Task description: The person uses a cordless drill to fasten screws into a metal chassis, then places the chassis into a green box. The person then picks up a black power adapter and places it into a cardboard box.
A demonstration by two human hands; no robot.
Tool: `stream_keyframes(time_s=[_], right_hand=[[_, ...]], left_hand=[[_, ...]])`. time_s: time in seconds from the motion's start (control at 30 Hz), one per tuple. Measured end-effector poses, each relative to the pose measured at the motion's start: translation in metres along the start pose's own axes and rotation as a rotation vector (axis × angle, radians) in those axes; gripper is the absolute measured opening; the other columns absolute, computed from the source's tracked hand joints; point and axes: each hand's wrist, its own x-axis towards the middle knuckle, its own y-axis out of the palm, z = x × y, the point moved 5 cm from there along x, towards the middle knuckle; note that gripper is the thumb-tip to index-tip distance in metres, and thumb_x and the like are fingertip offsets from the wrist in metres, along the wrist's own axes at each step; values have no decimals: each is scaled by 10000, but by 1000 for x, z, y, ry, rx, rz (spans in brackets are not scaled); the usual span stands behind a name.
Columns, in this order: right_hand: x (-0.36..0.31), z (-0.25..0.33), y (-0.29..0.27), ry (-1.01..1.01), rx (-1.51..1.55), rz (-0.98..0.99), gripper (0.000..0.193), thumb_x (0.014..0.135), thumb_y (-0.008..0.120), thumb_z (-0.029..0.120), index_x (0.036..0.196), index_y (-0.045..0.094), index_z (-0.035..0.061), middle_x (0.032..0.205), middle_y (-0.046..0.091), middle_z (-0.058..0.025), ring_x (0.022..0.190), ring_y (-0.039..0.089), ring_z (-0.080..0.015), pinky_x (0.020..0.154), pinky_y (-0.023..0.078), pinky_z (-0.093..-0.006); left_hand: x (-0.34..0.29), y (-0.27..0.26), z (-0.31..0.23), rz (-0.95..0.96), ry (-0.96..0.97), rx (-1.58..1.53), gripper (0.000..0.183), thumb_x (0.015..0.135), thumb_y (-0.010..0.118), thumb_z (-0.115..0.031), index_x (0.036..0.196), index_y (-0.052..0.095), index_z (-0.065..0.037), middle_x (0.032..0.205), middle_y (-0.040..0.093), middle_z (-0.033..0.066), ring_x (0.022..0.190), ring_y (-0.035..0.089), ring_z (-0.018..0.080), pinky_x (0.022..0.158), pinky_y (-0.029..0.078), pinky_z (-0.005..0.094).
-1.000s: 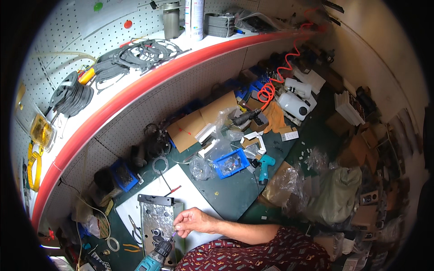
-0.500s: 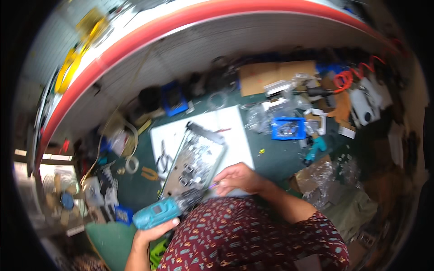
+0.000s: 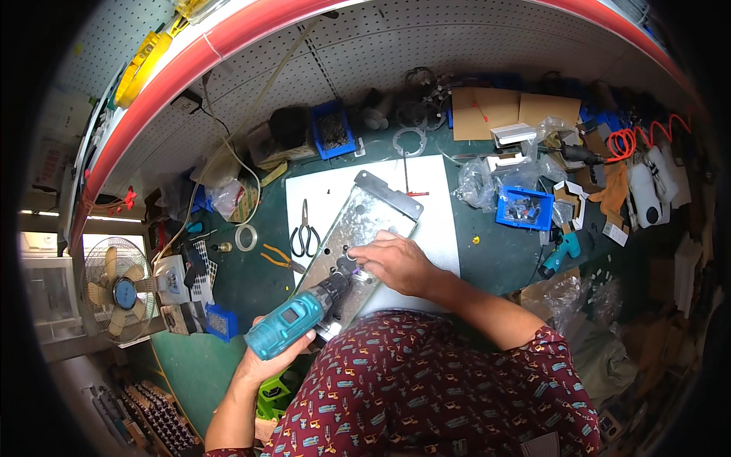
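Observation:
My left hand [image 3: 268, 362] is wrapped around the grip of a teal cordless drill [image 3: 285, 326], whose dark chuck points up and right over a metal panel [image 3: 373, 216]. The panel is a long shiny plate with several round holes, lying tilted on a white sheet [image 3: 440, 206]. My right hand [image 3: 400, 265] rests over the panel just beyond the chuck, thumb and fingers closed together. A small ring [image 3: 349, 255] shows at its fingertips; whether they grip it or something else is hidden. A bit of purple shows near the drill's tip.
Left of the panel lie black-handled scissors [image 3: 305, 238], orange-handled pliers [image 3: 282, 261] and a tape roll [image 3: 246, 238]. Blue bins [image 3: 332, 129] stand at the back, another blue bin [image 3: 524, 208] at right near a second teal power tool [image 3: 560, 255]. A fan [image 3: 120, 293] stands far left.
The drill and my right hand have moved from the panel's near edge up over its holes. My right fingers now sit by the holes. The whole view has shifted and is sharper.

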Motion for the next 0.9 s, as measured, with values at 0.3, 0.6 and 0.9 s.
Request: stream_keyframes(time_s=[0.3,0.6,0.9], right_hand=[[-14,-5,15,-60,-186,-19,446,977,553,-14,1414,638,5,953,723,-91,901,624,-244,869,413,-394],[-15,-9,9,-61,-114,-145,491,918,567,-50,1408,589,-32,988,734,-86,946,643,-278,895,464,-422],[-14,-9,13,-16,-105,-94,476,909,590,-23,1385,595,-16,1007,756,-79,941,648,-276,900,452,-435]], left_hand=[[4,17,22,7,126,115,307,840,876,-94,1086,720,1,935,787,131,830,791,267,780,611,350],[3,19,24,14,92,84,293,838,865,-60,1088,732,15,968,777,127,864,780,244,814,615,343],[2,16,16,-35,116,122,237,880,852,-126,1049,739,-5,922,786,115,817,773,213,768,601,345]])
